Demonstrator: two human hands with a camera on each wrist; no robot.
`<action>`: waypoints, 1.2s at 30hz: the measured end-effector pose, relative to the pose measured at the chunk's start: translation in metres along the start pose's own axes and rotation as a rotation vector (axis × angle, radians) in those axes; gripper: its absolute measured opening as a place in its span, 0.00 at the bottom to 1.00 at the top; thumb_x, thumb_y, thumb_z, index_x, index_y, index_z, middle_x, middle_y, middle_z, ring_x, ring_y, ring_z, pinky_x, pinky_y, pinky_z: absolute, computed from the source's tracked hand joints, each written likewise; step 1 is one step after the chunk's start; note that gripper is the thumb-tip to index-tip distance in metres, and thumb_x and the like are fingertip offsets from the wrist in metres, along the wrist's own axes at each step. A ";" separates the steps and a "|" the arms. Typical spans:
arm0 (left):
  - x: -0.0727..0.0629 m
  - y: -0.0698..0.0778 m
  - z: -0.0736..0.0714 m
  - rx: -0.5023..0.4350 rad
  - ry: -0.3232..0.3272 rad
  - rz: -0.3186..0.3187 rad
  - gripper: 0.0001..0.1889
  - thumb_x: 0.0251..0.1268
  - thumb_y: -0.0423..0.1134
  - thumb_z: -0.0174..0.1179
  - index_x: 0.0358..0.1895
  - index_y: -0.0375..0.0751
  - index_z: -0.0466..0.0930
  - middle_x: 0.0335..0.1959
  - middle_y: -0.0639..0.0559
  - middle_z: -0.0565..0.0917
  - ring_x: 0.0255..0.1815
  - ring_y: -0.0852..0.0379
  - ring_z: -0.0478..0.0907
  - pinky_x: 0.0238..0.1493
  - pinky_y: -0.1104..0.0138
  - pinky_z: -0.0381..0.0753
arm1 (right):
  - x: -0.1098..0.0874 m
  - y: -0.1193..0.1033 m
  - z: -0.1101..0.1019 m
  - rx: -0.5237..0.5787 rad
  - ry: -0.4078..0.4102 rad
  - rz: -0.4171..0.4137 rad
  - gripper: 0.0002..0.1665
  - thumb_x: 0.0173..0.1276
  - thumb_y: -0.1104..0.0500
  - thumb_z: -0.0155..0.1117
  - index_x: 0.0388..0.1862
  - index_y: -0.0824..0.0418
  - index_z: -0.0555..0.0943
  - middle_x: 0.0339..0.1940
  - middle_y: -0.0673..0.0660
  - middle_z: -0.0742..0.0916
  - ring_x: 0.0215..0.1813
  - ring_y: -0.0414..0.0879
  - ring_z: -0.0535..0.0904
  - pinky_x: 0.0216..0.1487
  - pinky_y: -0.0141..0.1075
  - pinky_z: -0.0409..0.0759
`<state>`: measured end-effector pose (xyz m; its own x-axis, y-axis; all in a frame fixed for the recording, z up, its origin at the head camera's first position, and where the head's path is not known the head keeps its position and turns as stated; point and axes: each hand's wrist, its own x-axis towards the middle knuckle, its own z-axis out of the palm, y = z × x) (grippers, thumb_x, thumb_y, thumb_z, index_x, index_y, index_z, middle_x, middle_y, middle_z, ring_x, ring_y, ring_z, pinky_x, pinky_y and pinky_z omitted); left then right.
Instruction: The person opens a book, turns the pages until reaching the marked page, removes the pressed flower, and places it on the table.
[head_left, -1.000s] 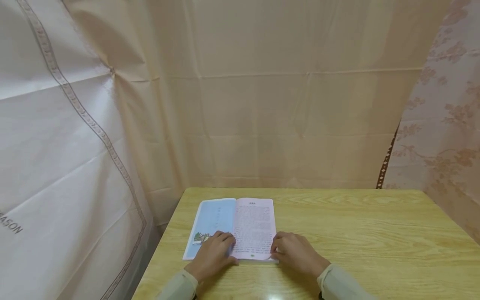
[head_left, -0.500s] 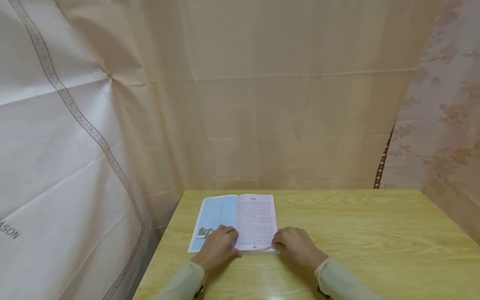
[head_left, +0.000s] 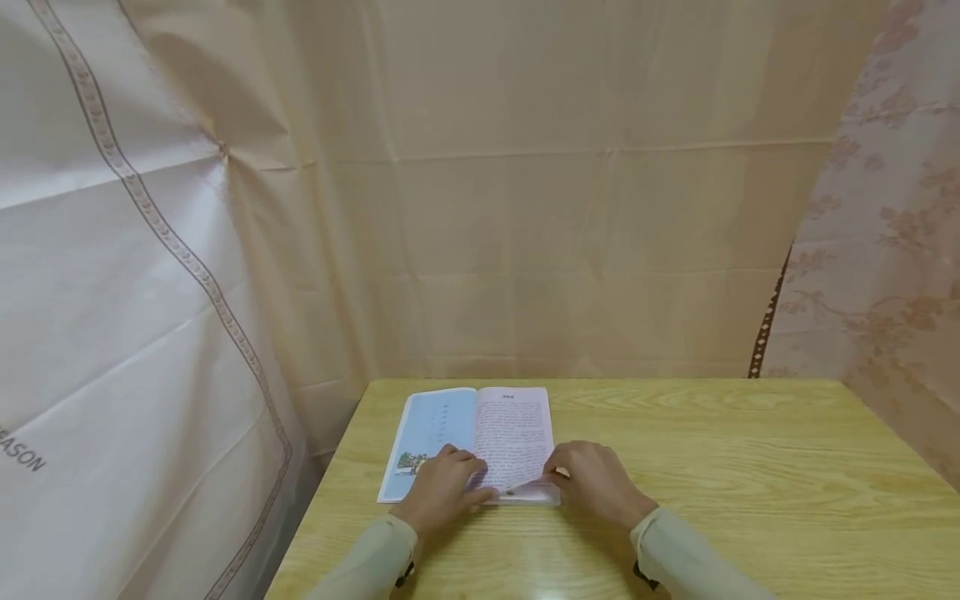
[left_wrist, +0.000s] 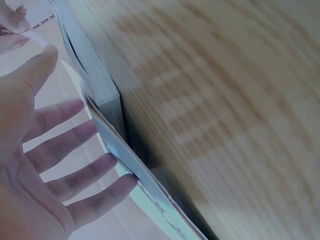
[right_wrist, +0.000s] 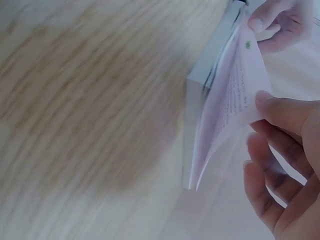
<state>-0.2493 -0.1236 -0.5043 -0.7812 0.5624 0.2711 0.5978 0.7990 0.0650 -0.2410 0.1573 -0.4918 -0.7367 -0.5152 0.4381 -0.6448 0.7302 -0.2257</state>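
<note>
Book [head_left: 442,421] lies open, its print too small to read; cloth [head_left: 135,350] at left shows "EASON" [head_left: 22,450]. Right hand [head_left: 596,483] pinches a lifted page [right_wrist: 246,90]; left hand [head_left: 442,490] rests, fingers extended, on the book.

The left hand [head_left: 444,487] hides part of the drawing [head_left: 409,463]; the page [head_left: 512,417] beside the right hand [head_left: 592,479] bears print [head_left: 516,450] too small to read; sleeves [head_left: 367,554] behind are cut off.

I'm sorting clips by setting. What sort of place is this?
Probably a screened-off indoor corner, perhaps for filming: creased sheets hang behind and on both sides of a wood-grain table, where an open book lies.
</note>
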 end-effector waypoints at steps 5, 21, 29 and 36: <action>0.001 0.002 0.001 -0.008 0.015 0.000 0.19 0.75 0.58 0.58 0.43 0.49 0.90 0.43 0.55 0.89 0.44 0.52 0.82 0.46 0.59 0.83 | 0.006 -0.003 -0.003 0.002 0.102 -0.015 0.08 0.55 0.59 0.83 0.30 0.49 0.89 0.33 0.41 0.88 0.32 0.36 0.83 0.33 0.33 0.82; -0.001 0.002 0.003 -0.026 0.129 -0.024 0.16 0.74 0.42 0.61 0.53 0.32 0.83 0.38 0.46 0.88 0.36 0.50 0.86 0.37 0.57 0.84 | 0.016 -0.003 -0.013 0.050 0.122 0.070 0.21 0.59 0.57 0.81 0.50 0.56 0.86 0.42 0.50 0.88 0.25 0.33 0.74 0.26 0.28 0.73; -0.006 -0.003 -0.001 0.018 0.287 -0.176 0.44 0.61 0.42 0.74 0.74 0.24 0.62 0.75 0.36 0.66 0.55 0.43 0.80 0.43 0.54 0.84 | 0.003 0.000 0.002 0.027 -0.187 0.071 0.21 0.60 0.51 0.80 0.49 0.57 0.87 0.49 0.53 0.87 0.47 0.50 0.85 0.45 0.44 0.85; -0.003 -0.006 -0.011 0.098 0.530 -0.089 0.52 0.52 0.38 0.79 0.79 0.39 0.56 0.72 0.32 0.66 0.50 0.41 0.79 0.37 0.55 0.81 | -0.002 0.003 0.008 -0.016 -0.263 0.074 0.20 0.58 0.46 0.81 0.43 0.55 0.89 0.47 0.50 0.85 0.48 0.48 0.83 0.46 0.44 0.84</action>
<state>-0.2489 -0.1323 -0.4944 -0.6150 0.3279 0.7171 0.4941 0.8690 0.0263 -0.2431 0.1573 -0.5008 -0.8106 -0.5574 0.1796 -0.5855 0.7760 -0.2344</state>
